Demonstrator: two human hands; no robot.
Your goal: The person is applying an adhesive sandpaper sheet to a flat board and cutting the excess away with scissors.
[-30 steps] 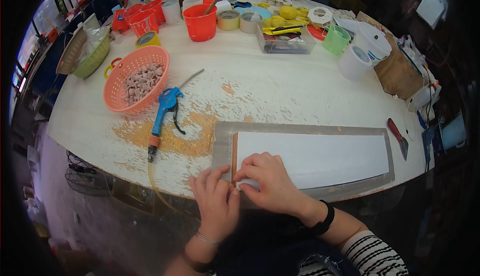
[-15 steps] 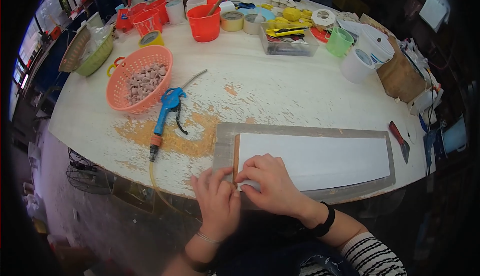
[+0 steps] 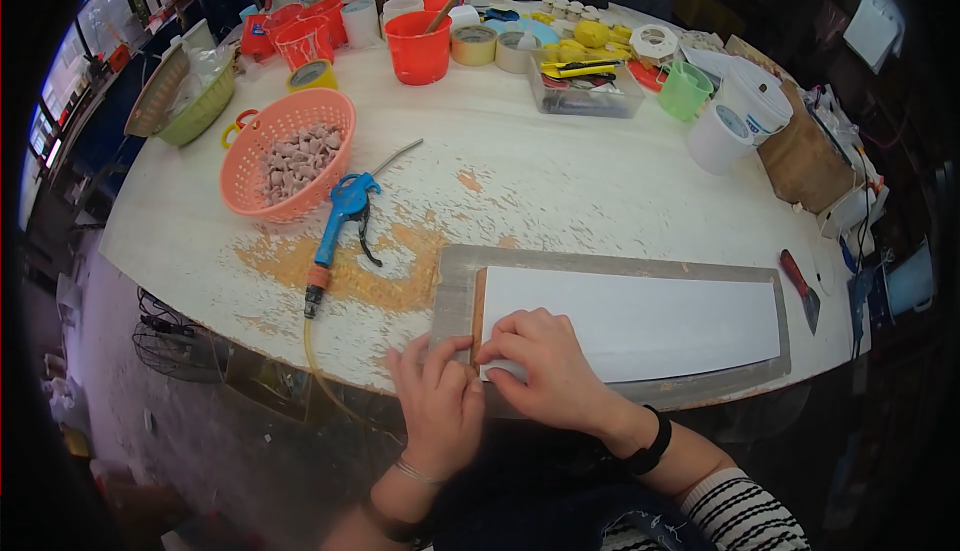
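Hands meet at the near left corner of a long white sheet (image 3: 640, 321) that lies flat on a grey board (image 3: 455, 296) at the table's six o'clock edge. The right hand (image 3: 545, 371) bends its fingers down onto that corner, fingertips pressing where the sheet meets a thin brown wooden strip (image 3: 479, 313) running along its short left end. The left hand (image 3: 440, 401) lies just beside it, at about nine o'clock from the right, fingers spread and touching the board's near edge and the foot of the strip. Neither hand is clenched around anything; both press down with the fingertips, and I cannot tell whether a corner is pinched between them.

By its look I would judge the sheet light, thin and rather stiff, smooth on top, so likely to slide on the board unless held flat; a corner or the short edge seems the natural place to take it.

At eleven o'clock from the hands lies a blue air blow gun (image 3: 345, 213) with its hose trailing over the table's edge, and beyond it an orange basket (image 3: 290, 156) of small brownish pieces. Red buckets (image 3: 418, 48), tape rolls (image 3: 474, 45) and white tubs (image 3: 735, 116) crowd the far side around twelve to two o'clock.
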